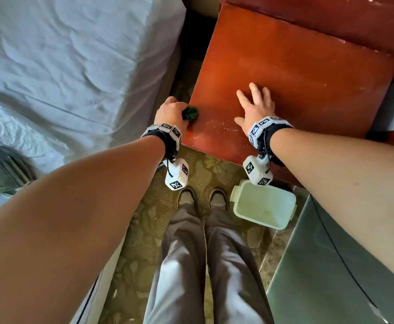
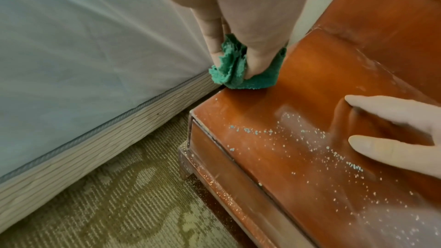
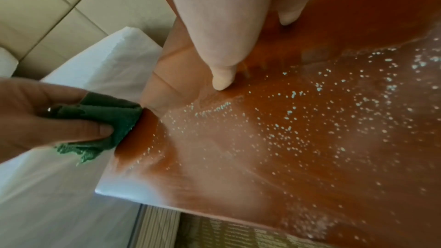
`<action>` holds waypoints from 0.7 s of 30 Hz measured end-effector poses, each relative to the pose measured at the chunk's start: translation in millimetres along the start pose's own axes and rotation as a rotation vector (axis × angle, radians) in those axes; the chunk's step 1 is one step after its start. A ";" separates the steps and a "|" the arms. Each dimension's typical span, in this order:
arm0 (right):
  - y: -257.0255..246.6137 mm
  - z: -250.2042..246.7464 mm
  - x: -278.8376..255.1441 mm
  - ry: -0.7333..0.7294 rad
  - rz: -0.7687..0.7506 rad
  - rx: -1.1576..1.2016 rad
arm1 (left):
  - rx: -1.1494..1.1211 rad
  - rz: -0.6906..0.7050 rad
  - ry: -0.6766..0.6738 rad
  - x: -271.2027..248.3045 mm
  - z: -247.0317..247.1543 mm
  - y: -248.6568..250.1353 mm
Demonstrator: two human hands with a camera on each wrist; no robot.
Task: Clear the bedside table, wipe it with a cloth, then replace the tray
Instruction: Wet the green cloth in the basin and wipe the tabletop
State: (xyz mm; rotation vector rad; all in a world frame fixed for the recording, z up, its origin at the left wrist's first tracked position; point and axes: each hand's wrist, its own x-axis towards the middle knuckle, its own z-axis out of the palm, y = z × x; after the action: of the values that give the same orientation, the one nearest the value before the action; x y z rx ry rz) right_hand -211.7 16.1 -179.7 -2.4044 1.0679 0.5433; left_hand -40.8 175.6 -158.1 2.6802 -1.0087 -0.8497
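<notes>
The reddish-brown bedside table (image 1: 296,73) has a bare top with pale specks scattered near its front edge (image 2: 310,139). My left hand (image 1: 170,111) grips a bunched green cloth (image 1: 190,113) at the table's front left corner; in the left wrist view the cloth (image 2: 243,74) sits pressed on the edge, in the right wrist view the cloth (image 3: 107,118) shows under curled fingers. My right hand (image 1: 255,106) lies flat on the tabletop with fingers spread, and the right wrist view shows the fingertips (image 3: 222,80) touching the wood. No tray is visible.
A bed with white sheets (image 1: 62,66) stands close on the left, with a narrow gap to the table. A pale lidded plastic box (image 1: 263,204) sits on the patterned carpet (image 1: 203,169) by my feet. A grey-green surface (image 1: 331,277) fills the lower right.
</notes>
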 end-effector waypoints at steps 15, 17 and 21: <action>5.3 6.8 1.0 -0.053 -0.032 -0.025 | -0.068 -0.175 -0.046 -56.5 37.2 12.4; 5.8 7.8 1.9 -0.050 -0.034 -0.032 | -0.094 -0.175 -0.049 -60.5 46.3 25.1; 5.7 7.2 2.4 -0.049 -0.034 -0.033 | -0.134 -0.147 -0.114 -58.8 54.5 43.8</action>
State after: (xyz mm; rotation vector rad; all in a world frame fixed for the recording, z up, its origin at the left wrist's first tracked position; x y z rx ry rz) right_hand -215.8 15.3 -188.2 -2.4209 1.0026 0.6094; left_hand -131.8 183.1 -162.0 2.6426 -0.7528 -1.0684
